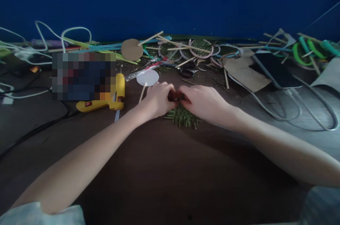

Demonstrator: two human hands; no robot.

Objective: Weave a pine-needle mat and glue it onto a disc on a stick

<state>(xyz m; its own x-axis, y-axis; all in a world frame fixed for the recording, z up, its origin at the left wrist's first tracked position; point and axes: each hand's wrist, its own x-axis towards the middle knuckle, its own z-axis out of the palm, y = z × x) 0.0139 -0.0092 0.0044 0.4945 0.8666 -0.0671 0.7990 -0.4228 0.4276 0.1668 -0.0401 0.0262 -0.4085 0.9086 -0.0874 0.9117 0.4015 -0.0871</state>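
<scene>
Hands meet near the middle of my view, low over a dark brown tabletop (pixel 180 175). My left hand (pixel 159 101) comes in from one side, my right hand (pixel 202 101) from the other, their fingertips close together. Between and just below them lies a small green bundle of cut plant stems (pixel 185 117), its blunt ends fanned towards me. On both hands I see the fingers curled inward, thumb and forefinger pinched nearly together at the bundle's upper edge – they have hold of the stems there, though I cannot tell exactly how.

Just beyond the left hand I make out a flat white disc (pixel 148 77), with a thin pale wooden stick (pixel 142 93) beside it. Further left sits a yellow plastic glue gun (pixel 120 92). Behind is a round brown cardboard disc (pixel 132 50); to its right, a pink-rimmed ring with a green middle (pixel 202 47). Well off to the right – a dark-screened smartphone (pixel 277 71), with bright green loops (pixel 299 54) further back
</scene>
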